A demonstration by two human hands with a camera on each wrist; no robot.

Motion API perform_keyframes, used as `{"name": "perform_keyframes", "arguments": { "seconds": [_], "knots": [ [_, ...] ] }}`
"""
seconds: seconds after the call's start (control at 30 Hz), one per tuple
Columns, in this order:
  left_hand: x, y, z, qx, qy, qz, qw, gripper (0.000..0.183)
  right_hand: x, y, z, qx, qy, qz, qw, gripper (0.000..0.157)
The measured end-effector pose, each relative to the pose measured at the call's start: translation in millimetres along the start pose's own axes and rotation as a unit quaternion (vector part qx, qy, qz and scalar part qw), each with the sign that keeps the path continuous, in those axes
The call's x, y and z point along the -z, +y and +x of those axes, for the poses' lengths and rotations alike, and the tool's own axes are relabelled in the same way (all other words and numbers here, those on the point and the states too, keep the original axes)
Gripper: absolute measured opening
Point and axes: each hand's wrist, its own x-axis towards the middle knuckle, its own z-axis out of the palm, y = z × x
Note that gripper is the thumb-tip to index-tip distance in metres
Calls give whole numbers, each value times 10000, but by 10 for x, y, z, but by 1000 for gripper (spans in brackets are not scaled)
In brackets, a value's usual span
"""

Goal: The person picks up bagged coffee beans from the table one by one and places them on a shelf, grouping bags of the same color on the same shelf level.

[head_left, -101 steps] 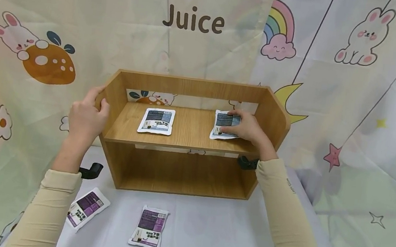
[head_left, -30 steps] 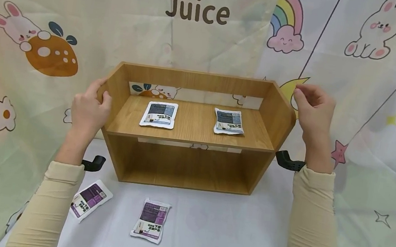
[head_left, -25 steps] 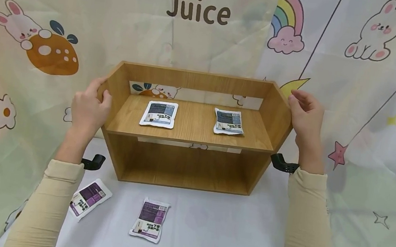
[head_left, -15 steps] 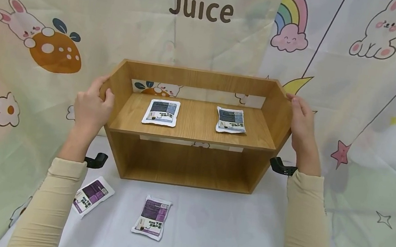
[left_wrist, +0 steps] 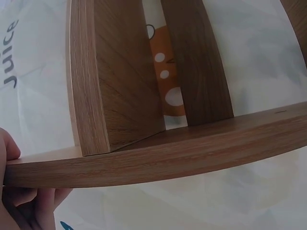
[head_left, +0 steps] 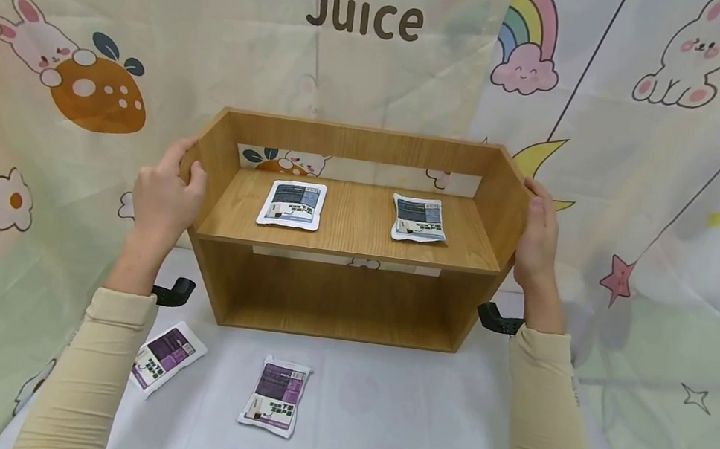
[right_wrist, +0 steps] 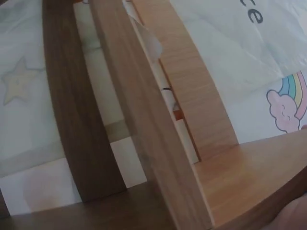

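A wooden two-tier shelf (head_left: 350,247) stands upright on the white table. My left hand (head_left: 168,193) grips its left side panel; in the left wrist view, fingers (left_wrist: 36,199) curl beneath that panel (left_wrist: 158,160). On the opposite side, my right hand (head_left: 538,235) holds the right side panel (head_left: 503,212), and only a bit of that hand shows at the lower corner of the right wrist view. Two blue-labelled white pouches lie face up on the upper tier, the left pouch (head_left: 291,204) flat and the right pouch (head_left: 419,219) slightly crumpled.
On the table (head_left: 376,421) in front of the shelf lie two purple-labelled pouches: an angled pouch (head_left: 168,357), partly behind my left sleeve, and a second pouch (head_left: 275,396) nearer the middle. A printed cloth (head_left: 377,84) hangs behind the shelf.
My right hand has let go of the right blue-labelled pouch, swung out past the shelf's right side, and come down onto its side panel. My left hand has stayed on the left panel.
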Motion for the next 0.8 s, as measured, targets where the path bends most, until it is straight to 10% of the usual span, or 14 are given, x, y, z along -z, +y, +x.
{"name": "perform_keyframes", "arguments": {
  "seconds": [0.27, 0.57, 0.8],
  "knots": [
    [-6, 16, 13, 12, -76, -40, 10000, 39, 2, 111, -29, 760, 652, -1058, 9893, 42],
    [32, -10, -49, -117, 29, -226, 9997, 45, 6, 176, -87, 1555, 1006, -2418, 9525, 39],
    [90, -43, -279, -322, 1046, -254, 9937, 51, -55, 184, -151, 1686, 963, -3098, 9308, 45]
  ]
}}
